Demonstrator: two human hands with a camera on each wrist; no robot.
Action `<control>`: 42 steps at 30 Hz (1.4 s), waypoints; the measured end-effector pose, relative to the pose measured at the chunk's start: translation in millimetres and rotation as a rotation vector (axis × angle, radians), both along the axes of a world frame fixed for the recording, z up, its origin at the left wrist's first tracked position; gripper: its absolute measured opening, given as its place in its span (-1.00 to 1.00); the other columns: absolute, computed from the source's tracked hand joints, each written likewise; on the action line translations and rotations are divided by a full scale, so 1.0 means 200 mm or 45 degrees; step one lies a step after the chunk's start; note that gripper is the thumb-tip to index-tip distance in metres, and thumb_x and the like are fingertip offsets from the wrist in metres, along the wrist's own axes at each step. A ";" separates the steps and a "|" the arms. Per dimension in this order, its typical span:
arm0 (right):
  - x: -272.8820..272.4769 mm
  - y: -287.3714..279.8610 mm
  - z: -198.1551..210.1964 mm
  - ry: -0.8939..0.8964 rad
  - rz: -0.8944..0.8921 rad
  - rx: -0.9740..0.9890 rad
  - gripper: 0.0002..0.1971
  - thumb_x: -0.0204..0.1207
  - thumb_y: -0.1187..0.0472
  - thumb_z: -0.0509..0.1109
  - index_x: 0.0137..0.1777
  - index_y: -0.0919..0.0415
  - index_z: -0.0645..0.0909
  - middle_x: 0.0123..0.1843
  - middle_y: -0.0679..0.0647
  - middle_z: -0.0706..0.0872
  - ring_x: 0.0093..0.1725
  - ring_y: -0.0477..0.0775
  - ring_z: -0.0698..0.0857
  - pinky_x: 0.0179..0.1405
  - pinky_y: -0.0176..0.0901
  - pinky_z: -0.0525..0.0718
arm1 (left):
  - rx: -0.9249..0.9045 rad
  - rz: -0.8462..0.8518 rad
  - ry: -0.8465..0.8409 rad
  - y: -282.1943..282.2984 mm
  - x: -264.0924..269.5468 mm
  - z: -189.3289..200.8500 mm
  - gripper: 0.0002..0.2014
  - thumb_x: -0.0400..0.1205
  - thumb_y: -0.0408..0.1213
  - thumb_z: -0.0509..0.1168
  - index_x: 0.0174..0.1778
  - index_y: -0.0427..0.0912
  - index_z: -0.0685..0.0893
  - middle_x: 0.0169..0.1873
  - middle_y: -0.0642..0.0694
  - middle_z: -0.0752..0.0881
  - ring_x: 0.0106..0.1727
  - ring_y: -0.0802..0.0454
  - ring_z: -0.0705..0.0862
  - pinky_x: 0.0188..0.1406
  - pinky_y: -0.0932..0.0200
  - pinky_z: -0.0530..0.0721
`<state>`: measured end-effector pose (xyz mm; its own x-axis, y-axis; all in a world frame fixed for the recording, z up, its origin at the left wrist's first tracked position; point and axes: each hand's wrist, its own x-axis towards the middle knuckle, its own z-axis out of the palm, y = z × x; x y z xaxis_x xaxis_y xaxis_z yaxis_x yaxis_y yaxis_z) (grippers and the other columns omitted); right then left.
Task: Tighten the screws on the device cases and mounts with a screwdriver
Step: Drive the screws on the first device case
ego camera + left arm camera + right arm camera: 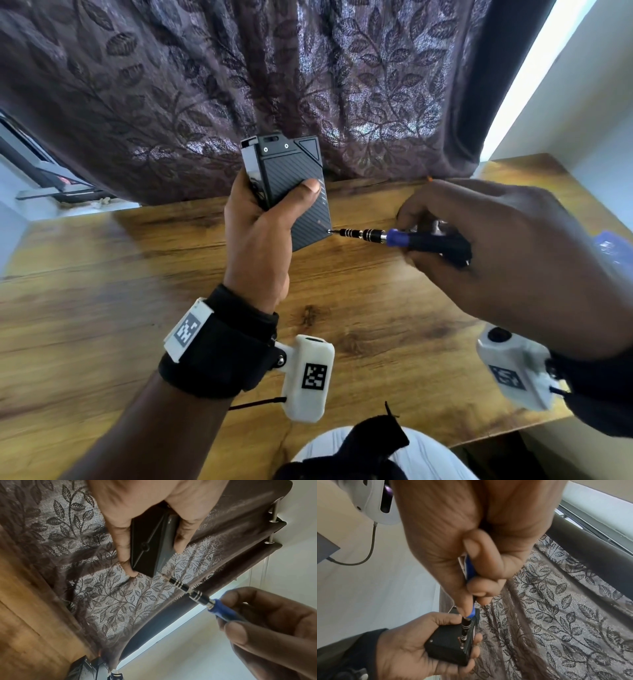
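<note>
A black ribbed device case [294, 192] [150, 545] [447, 647] is held upright above the wooden table [137, 308]. My left hand [263, 233] [145, 520] [406, 650] grips it, thumb across its front and fingers behind. A screwdriver [394, 237] [205, 601] [469, 615] with a blue and black handle and a banded metal shaft lies nearly level. Its tip sits on a screw at the case's lower right corner [329, 232]. My right hand [486, 246] [267, 626] [471, 547] pinches the handle with thumb and fingertips.
A brown leaf-patterned curtain [239, 85] hangs right behind the table's far edge. A white wall [582, 102] bounds the right side. A blurred blue object [613, 245] lies on the table at far right, behind my right hand. A window frame [41, 164] shows at left.
</note>
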<state>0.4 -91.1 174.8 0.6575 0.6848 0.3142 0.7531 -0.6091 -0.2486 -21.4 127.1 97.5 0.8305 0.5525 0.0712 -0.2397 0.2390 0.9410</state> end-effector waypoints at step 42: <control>0.01 0.05 0.00 0.259 -0.095 0.101 -0.75 0.45 -0.15 0.51 -0.32 -0.03 0.76 -0.46 -0.19 0.71 -0.28 -0.29 0.71 -0.27 -0.38 0.59 | 0.055 -0.043 0.009 0.02 -0.05 -0.03 -0.54 0.53 -0.31 0.53 0.32 -0.40 0.67 0.14 -0.45 0.79 0.17 -0.54 0.76 0.14 -0.56 0.75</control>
